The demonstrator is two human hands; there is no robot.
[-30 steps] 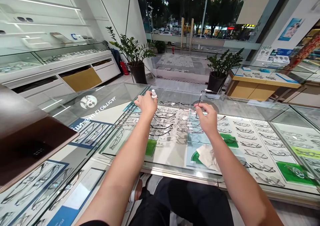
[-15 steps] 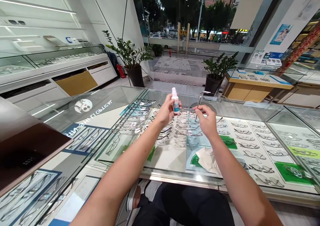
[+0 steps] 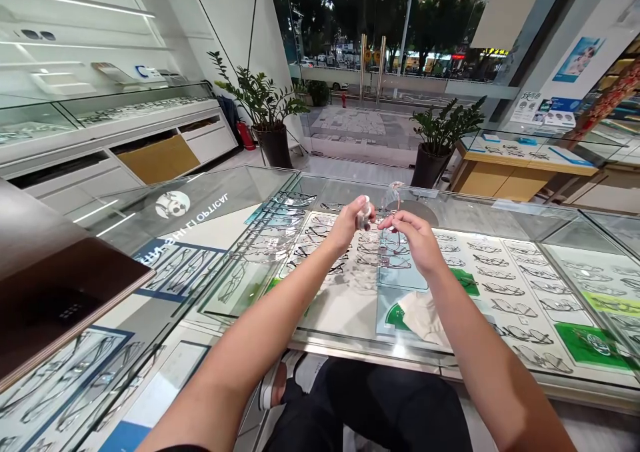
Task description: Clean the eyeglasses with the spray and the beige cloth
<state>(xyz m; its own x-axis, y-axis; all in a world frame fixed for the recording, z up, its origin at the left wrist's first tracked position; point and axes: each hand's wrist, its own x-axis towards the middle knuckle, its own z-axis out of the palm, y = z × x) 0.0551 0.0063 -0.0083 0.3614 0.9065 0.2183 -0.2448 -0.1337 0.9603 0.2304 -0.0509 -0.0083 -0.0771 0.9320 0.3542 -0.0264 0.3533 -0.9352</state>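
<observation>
Closed around a small white spray bottle (image 3: 365,215), my left hand (image 3: 349,225) is held over the glass display counter (image 3: 345,347), its thumb near the bottle's top. Just to the right, my right hand (image 3: 416,237) pinches a pair of thin-framed eyeglasses (image 3: 392,201) between thumb and fingers. The glasses are turned on end, one lens above the fingers and one below. The bottle points toward them, a small gap apart. A crumpled cream cloth (image 3: 423,315) lies on the counter by my right forearm.
Rows of eyeglasses (image 3: 493,261) sit under the counter glass. At the left edge stands a dark brown panel with a pale rim (image 3: 75,292). Two potted plants (image 3: 274,142) stand beyond the counter, before a glass front. More display cases line the left wall and far right.
My left hand has moved right and tilted the bottle toward the glasses. My right hand has turned the glasses so a lens faces the bottle. The view has shifted slightly.
</observation>
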